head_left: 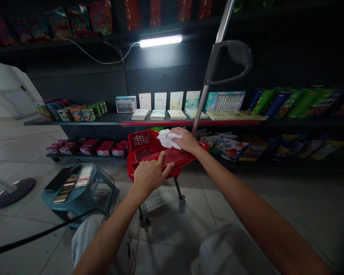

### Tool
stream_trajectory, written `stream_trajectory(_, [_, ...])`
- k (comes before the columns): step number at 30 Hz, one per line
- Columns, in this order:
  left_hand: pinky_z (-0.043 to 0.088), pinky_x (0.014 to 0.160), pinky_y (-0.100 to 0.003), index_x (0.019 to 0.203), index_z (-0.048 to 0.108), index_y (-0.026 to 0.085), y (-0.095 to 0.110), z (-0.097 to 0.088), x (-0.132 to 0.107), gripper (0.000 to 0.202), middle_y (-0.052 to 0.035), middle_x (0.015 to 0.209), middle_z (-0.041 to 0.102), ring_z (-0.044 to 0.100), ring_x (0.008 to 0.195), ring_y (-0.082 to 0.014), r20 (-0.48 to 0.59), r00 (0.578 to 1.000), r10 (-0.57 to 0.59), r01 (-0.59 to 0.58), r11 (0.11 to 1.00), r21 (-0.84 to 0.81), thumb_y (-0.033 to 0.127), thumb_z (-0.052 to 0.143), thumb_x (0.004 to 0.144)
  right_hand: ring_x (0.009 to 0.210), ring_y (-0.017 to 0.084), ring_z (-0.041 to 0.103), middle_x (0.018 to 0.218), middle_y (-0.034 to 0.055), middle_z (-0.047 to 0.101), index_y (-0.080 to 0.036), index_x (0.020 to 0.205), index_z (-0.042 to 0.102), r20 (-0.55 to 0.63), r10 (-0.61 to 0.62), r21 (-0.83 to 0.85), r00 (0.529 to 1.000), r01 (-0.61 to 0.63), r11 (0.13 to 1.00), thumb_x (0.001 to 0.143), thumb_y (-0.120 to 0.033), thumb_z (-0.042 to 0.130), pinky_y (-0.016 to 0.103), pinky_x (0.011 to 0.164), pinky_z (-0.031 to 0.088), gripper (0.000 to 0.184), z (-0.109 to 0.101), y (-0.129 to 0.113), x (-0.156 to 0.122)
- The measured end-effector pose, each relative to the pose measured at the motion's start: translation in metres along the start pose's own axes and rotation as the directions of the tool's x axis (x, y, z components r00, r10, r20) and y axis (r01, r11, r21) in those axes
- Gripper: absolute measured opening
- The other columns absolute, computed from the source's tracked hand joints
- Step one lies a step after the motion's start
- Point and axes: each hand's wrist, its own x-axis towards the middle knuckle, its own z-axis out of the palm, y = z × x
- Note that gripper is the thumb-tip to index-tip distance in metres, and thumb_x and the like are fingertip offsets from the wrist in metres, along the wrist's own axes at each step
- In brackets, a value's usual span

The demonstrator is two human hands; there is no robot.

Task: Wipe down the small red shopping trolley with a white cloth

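A red plastic shopping basket (143,142) on thin legs with casters stands right in front of me. Its long metal pull bar (201,101) leans up to the right and carries a grey loop handle (243,57). My left hand (149,173) grips the near rim of the basket, thumb and a finger laid along the red plastic. A crumpled white cloth (168,138) is bunched under the fingers of my right hand (186,140), pressed on the basket's right part. The fingertips on the cloth are partly hidden.
A blue-grey stool (99,191) with a phone (65,190) and a dark case stands to the left, a black cable running past it. Shelves behind hold books (159,114), boxes and snack bags (231,148). A round pole base (15,193) sits far left.
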Motion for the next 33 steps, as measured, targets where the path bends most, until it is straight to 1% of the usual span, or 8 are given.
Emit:
stream_trajectory(2, [0.05,0.074,-0.038,0.153,0.038,0.02,-0.003,-0.001,-0.002,0.073,-0.0132,0.091,0.076,0.074,0.082,-0.0314,-0.001,1.0,0.002,-0.002,1.0,0.017,0.066,0.017,0.101,0.108,0.019,0.064,0.114,0.0062,0.07,-0.019,0.098,0.077,0.024,-0.082,0.084,0.996,0.079,0.993,0.079,-0.009,0.056,0.031,0.102,0.046,0.03,0.001,-0.016,-0.016])
stream_trajectory(5, [0.05,0.074,-0.038,0.154,0.037,0.021,-0.01,-0.001,-0.004,0.074,-0.0135,0.094,0.076,0.074,0.084,-0.0317,0.007,1.0,0.011,-0.011,0.999,0.038,0.067,0.017,0.1,0.1,0.019,0.064,0.106,0.0063,0.068,-0.018,0.093,0.075,0.047,-0.154,0.097,0.987,0.149,0.984,0.081,-0.01,0.055,0.033,0.097,0.047,0.025,0.001,-0.033,-0.036])
stream_trajectory(9, [0.05,0.075,-0.038,0.156,0.036,0.026,-0.021,-0.002,-0.005,0.073,-0.0127,0.098,0.077,0.074,0.088,-0.0318,0.026,0.999,0.036,-0.037,0.998,0.047,0.068,0.016,0.1,0.096,0.019,0.062,0.102,0.0071,0.066,-0.017,0.093,0.072,0.045,-0.177,0.083,0.983,0.173,0.981,0.086,-0.013,0.055,0.032,0.091,0.047,0.019,-0.001,-0.038,-0.045])
stream_trajectory(14, [0.05,0.079,-0.037,0.156,0.038,0.032,-0.034,-0.009,-0.007,0.074,-0.0115,0.099,0.077,0.074,0.09,-0.031,0.058,0.998,0.027,-0.03,0.998,0.051,0.073,0.017,0.097,0.1,0.02,0.061,0.104,0.0079,0.065,-0.017,0.095,0.071,0.014,-0.171,0.055,0.985,0.17,0.984,0.088,-0.014,0.054,0.033,0.094,0.047,0.018,-0.003,-0.039,-0.05])
stream_trajectory(18, [0.05,0.08,-0.037,0.155,0.04,0.035,-0.046,-0.012,-0.009,0.073,-0.0105,0.102,0.077,0.074,0.092,-0.0308,0.061,0.997,0.037,-0.04,0.998,0.051,0.074,0.019,0.097,0.099,0.02,0.061,0.105,0.0073,0.064,-0.019,0.098,0.071,0.042,-0.133,0.004,0.99,0.133,0.991,0.09,-0.017,0.054,0.031,0.093,0.046,0.019,-0.01,-0.043,-0.059])
stream_trajectory(25, [0.049,0.08,-0.034,0.152,0.047,0.036,-0.074,-0.012,-0.011,0.067,-0.0082,0.099,0.078,0.073,0.088,-0.0268,0.043,0.995,0.093,-0.092,0.996,-0.011,0.071,0.029,0.098,0.095,0.017,0.061,0.105,0.0055,0.067,-0.021,0.102,0.07,0.162,0.072,-0.219,0.984,-0.035,0.975,0.093,-0.019,0.051,0.025,0.086,0.045,0.021,-0.035,-0.054,-0.093])
stream_trajectory(30, [0.048,0.08,-0.031,0.148,0.051,0.041,-0.096,-0.009,-0.006,0.058,-0.0057,0.101,0.078,0.073,0.088,-0.0249,0.019,0.986,0.163,-0.162,0.986,-0.038,0.066,0.031,0.1,0.088,0.016,0.062,0.1,0.003,0.067,-0.022,0.097,0.07,0.193,0.11,-0.223,0.975,-0.065,0.973,0.094,-0.021,0.051,0.023,0.078,0.042,0.019,-0.041,-0.064,-0.105])
stream_trajectory(33, [0.046,0.074,-0.029,0.147,0.052,0.041,-0.107,-0.006,0.004,0.058,-0.0045,0.093,0.078,0.072,0.081,-0.0228,0.026,0.985,0.169,-0.168,0.985,-0.041,0.067,0.032,0.099,0.085,0.015,0.061,0.097,0.0021,0.066,-0.023,0.095,0.072,0.189,0.128,-0.209,0.973,-0.088,0.974,0.093,-0.021,0.051,0.023,0.074,0.04,0.021,-0.041,-0.066,-0.105])
